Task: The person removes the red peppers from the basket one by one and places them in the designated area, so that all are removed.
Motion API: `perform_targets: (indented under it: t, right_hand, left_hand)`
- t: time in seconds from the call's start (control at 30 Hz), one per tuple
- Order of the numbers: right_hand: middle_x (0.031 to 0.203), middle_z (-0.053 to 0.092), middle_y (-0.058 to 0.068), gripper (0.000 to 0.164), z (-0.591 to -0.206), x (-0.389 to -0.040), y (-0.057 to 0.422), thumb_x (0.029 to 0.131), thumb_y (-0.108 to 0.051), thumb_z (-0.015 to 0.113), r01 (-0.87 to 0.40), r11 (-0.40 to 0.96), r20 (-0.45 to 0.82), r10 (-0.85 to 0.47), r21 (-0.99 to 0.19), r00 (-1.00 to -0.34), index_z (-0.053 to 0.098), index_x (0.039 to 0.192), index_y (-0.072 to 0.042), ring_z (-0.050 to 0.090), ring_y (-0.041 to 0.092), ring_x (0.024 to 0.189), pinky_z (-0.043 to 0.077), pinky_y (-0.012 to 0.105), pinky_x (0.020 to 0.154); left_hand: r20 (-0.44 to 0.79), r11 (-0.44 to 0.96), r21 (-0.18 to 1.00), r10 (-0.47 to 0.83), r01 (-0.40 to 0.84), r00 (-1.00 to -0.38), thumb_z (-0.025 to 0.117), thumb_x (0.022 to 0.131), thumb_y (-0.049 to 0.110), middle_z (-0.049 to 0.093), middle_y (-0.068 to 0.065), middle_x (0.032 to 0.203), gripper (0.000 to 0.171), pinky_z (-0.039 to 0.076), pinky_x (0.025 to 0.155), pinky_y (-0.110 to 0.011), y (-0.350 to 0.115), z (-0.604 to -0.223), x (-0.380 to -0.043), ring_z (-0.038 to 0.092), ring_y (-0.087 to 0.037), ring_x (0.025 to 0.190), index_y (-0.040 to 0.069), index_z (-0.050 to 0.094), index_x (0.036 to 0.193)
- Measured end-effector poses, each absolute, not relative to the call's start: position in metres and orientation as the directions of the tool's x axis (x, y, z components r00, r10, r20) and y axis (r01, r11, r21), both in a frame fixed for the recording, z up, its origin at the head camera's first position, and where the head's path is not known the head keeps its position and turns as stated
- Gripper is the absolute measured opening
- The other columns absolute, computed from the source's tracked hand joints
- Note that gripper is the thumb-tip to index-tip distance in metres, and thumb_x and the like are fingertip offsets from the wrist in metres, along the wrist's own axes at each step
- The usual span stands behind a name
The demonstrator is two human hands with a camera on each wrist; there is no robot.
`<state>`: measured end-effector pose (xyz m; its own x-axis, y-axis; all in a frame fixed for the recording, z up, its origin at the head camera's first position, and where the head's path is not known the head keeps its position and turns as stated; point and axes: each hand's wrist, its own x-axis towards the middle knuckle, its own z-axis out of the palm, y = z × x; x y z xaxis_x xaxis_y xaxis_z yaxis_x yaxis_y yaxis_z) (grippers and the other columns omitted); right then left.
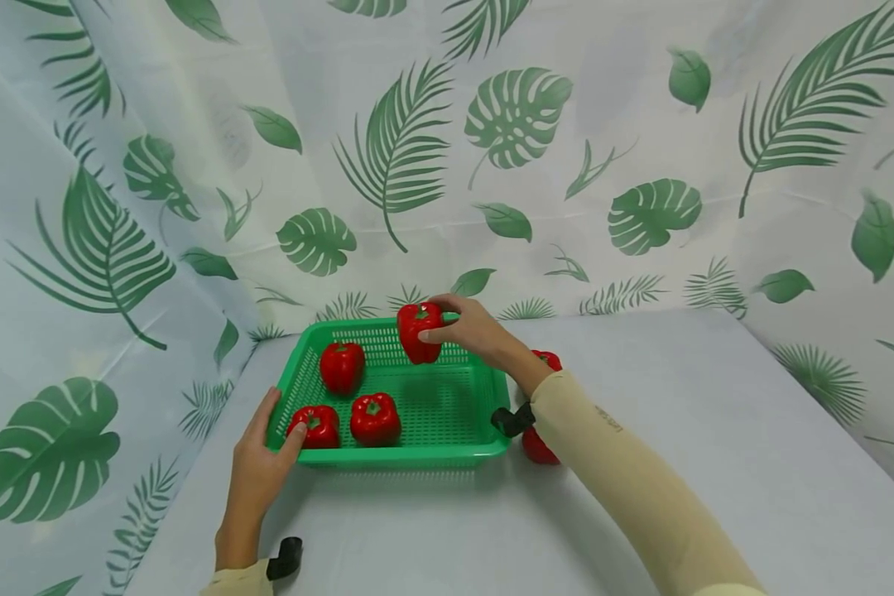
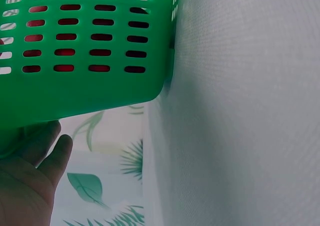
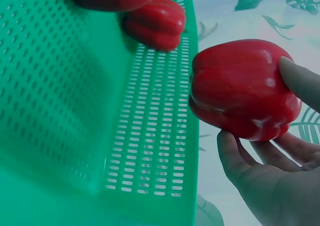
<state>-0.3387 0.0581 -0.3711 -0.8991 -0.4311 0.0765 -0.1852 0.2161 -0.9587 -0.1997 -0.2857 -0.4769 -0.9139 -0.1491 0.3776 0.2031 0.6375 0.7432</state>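
Observation:
My right hand point(image 1: 480, 331) holds a red bell pepper point(image 1: 412, 341) above the back part of a green plastic basket point(image 1: 402, 454). In the right wrist view, the thumb lies on one side of that bell pepper point(image 3: 240, 88) and the fingers on the other. My left hand point(image 1: 256, 468) grips the basket at its front left corner, thumb over the rim beside a pepper. Three more red bell peppers sit inside: one at the back left point(image 1: 342, 369), one in the front left corner point(image 1: 319, 428), and one right of that point(image 1: 376, 420).
Right of the basket, partly hidden by my right arm, are a red pepper point(image 1: 540, 448) near the front and another point(image 1: 550, 359) farther back. A pale cloth point(image 1: 685, 397) covers the table. Leaf-patterned curtains point(image 1: 432, 182) stand behind and at both sides.

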Motion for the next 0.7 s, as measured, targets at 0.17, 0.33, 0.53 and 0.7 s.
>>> perform_targets:
  t: [0.17, 0.33, 0.53, 0.7]
  right_hand:
    - [0.15, 0.055, 0.017, 0.066, -0.371, -0.338, 0.066, 0.096, -0.016, 0.077, -0.187, 0.241, 0.071, -0.424, -0.952, -0.903, 0.052, 0.155, -0.006, 0.052, 0.038, 0.136, 0.059, 0.049, 0.098]
    - [0.153, 0.053, 0.017, 0.066, -0.368, -0.336, 0.077, 0.097, -0.017, 0.076, -0.182, 0.244, 0.07, -0.408, -0.953, -0.91, 0.05, 0.157, -0.006, 0.053, 0.039, 0.136, 0.057, 0.052, 0.1]
    - [0.156, 0.05, 0.017, 0.068, -0.364, -0.334, 0.094, 0.098, -0.018, 0.075, -0.166, 0.236, 0.063, -0.393, -0.958, -0.917, 0.048, 0.159, -0.007, 0.054, 0.043, 0.135, 0.055, 0.056, 0.103]
    - [0.154, 0.053, 0.015, 0.069, -0.363, -0.33, 0.109, 0.096, -0.021, 0.077, -0.15, 0.25, 0.047, -0.375, -0.957, -0.926, 0.049, 0.159, -0.012, 0.052, 0.04, 0.138, 0.051, 0.061, 0.107]
  left_hand:
    - [0.376, 0.638, 0.744, -0.151, 0.2, -0.914, 0.067, 0.104, 0.02, 0.036, -0.022, 0.169, 0.068, 0.034, 0.117, -0.07, -0.286, -0.477, -0.199, 0.036, -0.046, 0.152, 0.001, 0.04, 0.163]
    - [0.376, 0.639, 0.743, -0.152, 0.199, -0.914, 0.068, 0.104, 0.02, 0.036, -0.022, 0.169, 0.068, 0.034, 0.117, -0.07, -0.285, -0.476, -0.199, 0.035, -0.046, 0.152, 0.0, 0.04, 0.163]
    - [0.382, 0.637, 0.742, -0.15, 0.206, -0.912, 0.068, 0.104, 0.019, 0.036, -0.022, 0.169, 0.068, 0.034, 0.117, -0.07, -0.284, -0.475, -0.199, 0.036, -0.046, 0.152, 0.0, 0.04, 0.163]
    - [0.379, 0.639, 0.742, -0.149, 0.204, -0.913, 0.068, 0.104, 0.018, 0.036, -0.022, 0.169, 0.068, 0.034, 0.117, -0.07, -0.284, -0.474, -0.197, 0.036, -0.047, 0.152, 0.001, 0.04, 0.163]
